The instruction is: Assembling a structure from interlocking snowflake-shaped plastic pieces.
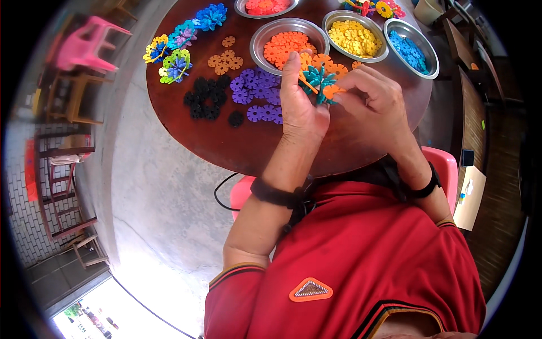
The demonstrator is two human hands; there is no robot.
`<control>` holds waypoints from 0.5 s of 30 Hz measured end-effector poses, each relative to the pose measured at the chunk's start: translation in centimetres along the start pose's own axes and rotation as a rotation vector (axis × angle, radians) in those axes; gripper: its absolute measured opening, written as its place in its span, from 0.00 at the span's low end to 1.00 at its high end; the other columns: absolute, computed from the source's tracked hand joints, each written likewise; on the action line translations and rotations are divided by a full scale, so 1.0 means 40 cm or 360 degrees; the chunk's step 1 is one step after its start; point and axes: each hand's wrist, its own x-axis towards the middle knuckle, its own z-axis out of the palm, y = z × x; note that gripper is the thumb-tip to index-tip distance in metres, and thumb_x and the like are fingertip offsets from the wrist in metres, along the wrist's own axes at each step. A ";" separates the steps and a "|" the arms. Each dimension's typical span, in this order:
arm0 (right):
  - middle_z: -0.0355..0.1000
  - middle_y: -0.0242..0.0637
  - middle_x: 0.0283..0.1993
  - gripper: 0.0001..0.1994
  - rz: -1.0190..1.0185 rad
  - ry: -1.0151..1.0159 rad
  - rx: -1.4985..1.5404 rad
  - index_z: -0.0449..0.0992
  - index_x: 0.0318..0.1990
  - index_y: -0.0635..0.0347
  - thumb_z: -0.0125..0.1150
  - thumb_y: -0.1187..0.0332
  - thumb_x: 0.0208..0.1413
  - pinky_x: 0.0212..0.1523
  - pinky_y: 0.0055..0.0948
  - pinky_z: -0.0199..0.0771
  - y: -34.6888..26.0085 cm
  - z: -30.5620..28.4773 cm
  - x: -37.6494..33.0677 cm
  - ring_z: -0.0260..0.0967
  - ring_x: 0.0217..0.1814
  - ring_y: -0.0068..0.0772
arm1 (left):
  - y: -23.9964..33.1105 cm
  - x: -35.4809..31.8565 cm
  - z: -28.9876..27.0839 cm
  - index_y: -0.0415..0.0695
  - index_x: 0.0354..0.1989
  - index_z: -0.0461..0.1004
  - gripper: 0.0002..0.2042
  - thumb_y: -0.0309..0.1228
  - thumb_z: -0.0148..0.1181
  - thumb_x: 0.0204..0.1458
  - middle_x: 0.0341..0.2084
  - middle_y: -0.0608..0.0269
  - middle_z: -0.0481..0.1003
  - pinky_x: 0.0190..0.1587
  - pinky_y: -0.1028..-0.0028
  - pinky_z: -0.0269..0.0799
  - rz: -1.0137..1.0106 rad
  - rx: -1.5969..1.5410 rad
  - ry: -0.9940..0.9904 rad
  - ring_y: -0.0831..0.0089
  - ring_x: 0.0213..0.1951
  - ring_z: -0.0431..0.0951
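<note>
Orange-and-teal disc cluster (pixel 318 80): held up over the round brown table (pixel 353 141), between both hands, in from the near edge.

Left hand (pixel 305 104): holding the cluster on its left side, thumb straight up, palm facing right. Fingers mostly hidden behind the pieces, can't tell their exact grip.

Right hand (pixel 378 96): thumb and index finger pinching an orange disc (pixel 332 91) on the cluster's right side. Other fingers curled.

Parts around: metal bowl of orange discs (pixel 253 45) just beyond the left thumb. Bowl of yellow discs (pixel 364 59) to its right, then bowl of blue discs (pixel 435 56) at the table's right edge. Bowl of coral-red discs (pixel 243 11) at the far edge, cut off by the frame.

Loose stock, left of the left hand: purple discs (pixel 252 85) nearest, black discs (pixel 204 97) further toward the left edge, one black piece apart from its pile. Light orange discs (pixel 224 62) beyond those, one apart from its group.

Row of multicoloured clusters (pixel 183 35) along the far-left edge. Another multicoloured group (pixel 385 9) at the far-right edge, partly out of frame.
</note>
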 end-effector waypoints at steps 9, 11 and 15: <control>0.66 0.38 0.26 0.06 -0.0094 -0.0019 -0.0174 0.71 0.30 0.61 0.62 0.74 0.44 0.29 0.33 0.69 -0.011 -0.018 -0.007 0.68 0.28 0.40 | -0.001 0.004 0.001 0.44 0.36 0.71 0.15 0.45 0.53 0.53 0.34 0.58 0.75 0.46 0.65 0.71 -0.0181 -0.0030 0.0088 0.62 0.40 0.76; 0.65 0.38 0.27 0.06 -0.0143 -0.0040 -0.0237 0.71 0.30 0.61 0.61 0.74 0.44 0.29 0.33 0.69 -0.019 -0.014 -0.016 0.68 0.28 0.40 | 0.000 0.006 -0.005 0.44 0.35 0.71 0.15 0.45 0.53 0.54 0.33 0.57 0.75 0.46 0.64 0.71 -0.0171 -0.0047 0.0047 0.60 0.40 0.76; 0.63 0.36 0.29 0.07 -0.0341 -0.0038 -0.0438 0.69 0.29 0.59 0.61 0.74 0.43 0.30 0.33 0.70 -0.034 -0.006 -0.022 0.67 0.30 0.38 | 0.001 0.003 -0.005 0.43 0.36 0.70 0.15 0.44 0.50 0.55 0.34 0.53 0.76 0.48 0.62 0.71 -0.0170 -0.0102 -0.0025 0.56 0.40 0.77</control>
